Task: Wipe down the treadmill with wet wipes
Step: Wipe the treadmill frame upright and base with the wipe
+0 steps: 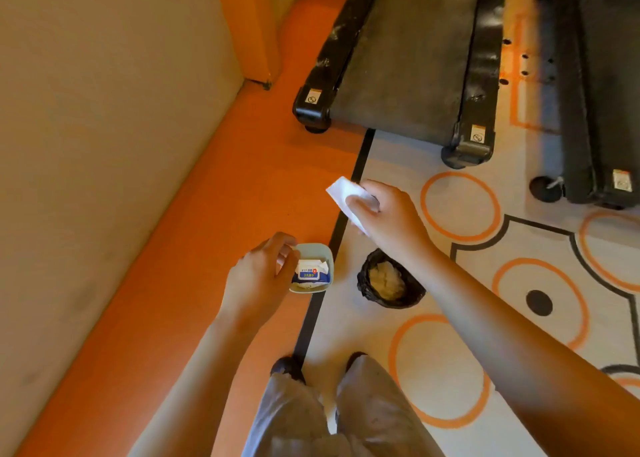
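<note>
A black treadmill (398,69) lies on the floor ahead, its rear end nearest me. My right hand (388,214) pinches a folded white wet wipe (341,192) in the air, short of the treadmill's rear end. My left hand (259,276) hovers with loosely curled fingers over the left edge of a pale green bin (327,256) on the floor; whether it holds anything is unclear. Inside the bin lies a blue and white wet wipe pack (310,273).
A small black-lined waste bin (391,280) with crumpled used wipes stands right of the green bin. A second treadmill (602,93) lies at the right. A wall (104,110) runs along the left. My feet (287,366) stand on the orange floor's border.
</note>
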The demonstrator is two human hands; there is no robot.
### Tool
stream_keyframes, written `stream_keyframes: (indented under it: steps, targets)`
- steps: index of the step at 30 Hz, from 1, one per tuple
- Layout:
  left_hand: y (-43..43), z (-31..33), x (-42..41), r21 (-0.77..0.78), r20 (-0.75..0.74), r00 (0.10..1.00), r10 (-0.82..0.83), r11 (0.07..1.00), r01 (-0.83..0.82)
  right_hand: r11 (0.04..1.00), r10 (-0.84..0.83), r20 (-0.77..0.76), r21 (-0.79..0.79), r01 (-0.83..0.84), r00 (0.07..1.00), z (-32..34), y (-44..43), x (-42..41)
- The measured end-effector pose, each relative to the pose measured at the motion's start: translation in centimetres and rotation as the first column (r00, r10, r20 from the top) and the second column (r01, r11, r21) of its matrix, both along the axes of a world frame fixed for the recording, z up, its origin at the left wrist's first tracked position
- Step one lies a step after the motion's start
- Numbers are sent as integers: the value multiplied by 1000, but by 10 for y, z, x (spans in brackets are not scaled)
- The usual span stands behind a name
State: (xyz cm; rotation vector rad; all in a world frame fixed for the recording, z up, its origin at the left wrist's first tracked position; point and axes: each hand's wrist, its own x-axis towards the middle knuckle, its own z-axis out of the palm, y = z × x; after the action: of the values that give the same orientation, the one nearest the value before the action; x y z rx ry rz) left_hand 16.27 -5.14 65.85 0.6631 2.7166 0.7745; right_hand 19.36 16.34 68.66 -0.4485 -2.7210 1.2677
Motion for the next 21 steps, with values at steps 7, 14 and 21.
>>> stream_keyframes:
  steps: [7, 14, 21]
  targets:
    - [-7, 50, 60, 7, 43, 989, -140, 990, 139, 992, 34, 84, -120, -24, 996, 63, -3, 89]
    - [-34, 40, 83, -58, 263, 948, -179, 978, 200, 982, 21, 276, -187, 32, 961, 23, -42, 133]
    - [-102, 48, 21, -81, 446, 884, -141, 977, 197, 992, 121, 300, -79, -102, 946, 8, -110, 81]
